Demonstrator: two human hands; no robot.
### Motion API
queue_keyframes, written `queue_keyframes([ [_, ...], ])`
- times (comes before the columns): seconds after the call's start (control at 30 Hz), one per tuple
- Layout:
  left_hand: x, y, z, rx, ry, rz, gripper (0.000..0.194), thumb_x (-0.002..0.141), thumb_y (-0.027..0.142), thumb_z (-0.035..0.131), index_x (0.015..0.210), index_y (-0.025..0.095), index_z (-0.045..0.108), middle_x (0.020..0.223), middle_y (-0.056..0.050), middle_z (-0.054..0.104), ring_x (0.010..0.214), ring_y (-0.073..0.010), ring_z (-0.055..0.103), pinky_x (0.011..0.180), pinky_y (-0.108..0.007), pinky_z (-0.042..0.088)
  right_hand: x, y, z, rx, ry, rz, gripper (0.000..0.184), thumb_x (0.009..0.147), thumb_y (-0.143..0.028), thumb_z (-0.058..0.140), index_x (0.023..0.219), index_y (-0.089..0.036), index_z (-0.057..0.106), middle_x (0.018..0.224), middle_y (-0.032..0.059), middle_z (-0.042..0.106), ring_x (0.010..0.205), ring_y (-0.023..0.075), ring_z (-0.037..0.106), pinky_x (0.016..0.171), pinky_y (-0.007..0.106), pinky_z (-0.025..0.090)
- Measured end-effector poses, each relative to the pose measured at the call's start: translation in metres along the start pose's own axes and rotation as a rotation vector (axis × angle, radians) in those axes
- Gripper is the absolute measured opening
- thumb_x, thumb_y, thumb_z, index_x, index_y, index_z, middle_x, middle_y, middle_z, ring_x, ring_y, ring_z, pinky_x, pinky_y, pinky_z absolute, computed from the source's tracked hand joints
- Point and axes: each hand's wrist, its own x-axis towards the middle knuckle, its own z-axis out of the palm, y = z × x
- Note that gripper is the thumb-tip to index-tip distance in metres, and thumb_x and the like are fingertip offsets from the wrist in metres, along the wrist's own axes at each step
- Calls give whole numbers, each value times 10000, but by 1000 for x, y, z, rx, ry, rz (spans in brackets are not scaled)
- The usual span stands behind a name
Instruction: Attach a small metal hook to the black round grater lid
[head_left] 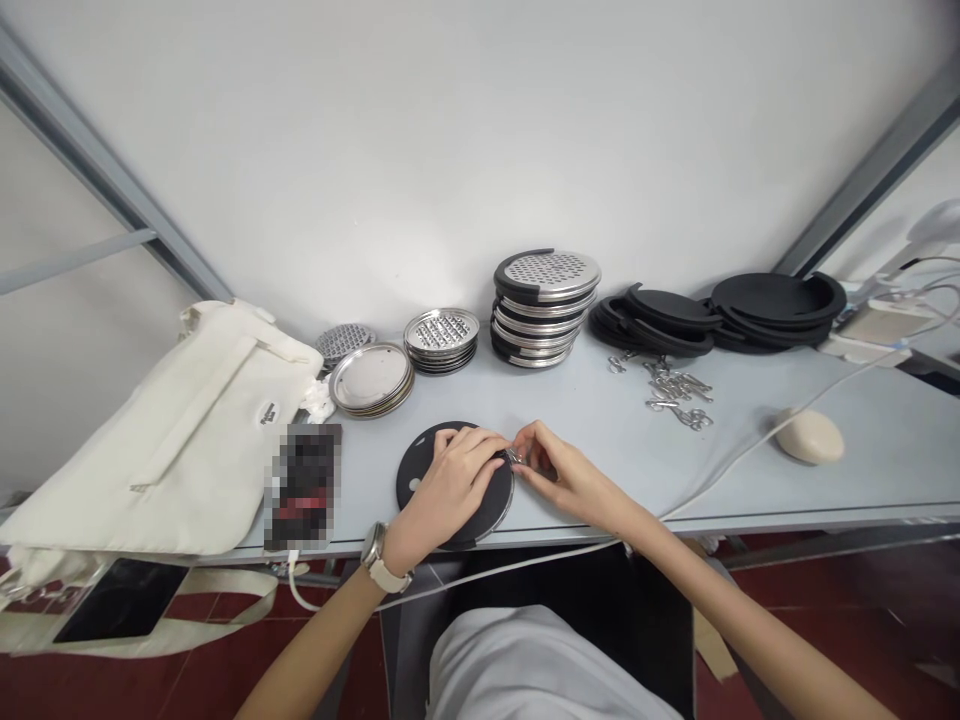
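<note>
A flat black disc (420, 462) with a silvery rim showing at its lower right lies near the table's front edge. My left hand (454, 480) rests across it, fingers curled over its upper right side, holding it. At that edge my right hand (553, 468) is closed in a pinch on a small metal clasp (513, 456), touching the disc beside my left fingertips. Part of the clasp is hidden by the fingers. More loose metal clasps (679, 390) lie in a pile farther right.
Behind stand a stack of rimmed grater discs (546, 310), smaller grater discs (442, 335) and plain metal discs (371, 378). Black holders (776, 305) sit at the back right. A white cable (720, 480) crosses near a cream mouse-like object (810, 436). A bag (172, 430) and phone (304, 485) lie left.
</note>
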Motion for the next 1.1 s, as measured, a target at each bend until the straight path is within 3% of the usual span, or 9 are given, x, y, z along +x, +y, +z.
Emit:
queue_keyframes([
  [0.67,0,0,1,11,-2,-10,303,938,190,341,1160,254,537,1085,-23,589,1000,-151,511,913,-343,302,-1,-6,-2,10,55,-26,204,793,-84,467,934,-213,396,767,-24,441,678,119,453,652,252,404],
  [1.1,0,0,1,11,-6,-8,322,936,188,357,1211,265,506,1088,-21,588,1001,-152,505,905,-338,300,0,-5,0,-34,39,9,85,893,-264,431,959,-211,437,685,-18,499,599,130,474,583,261,411],
])
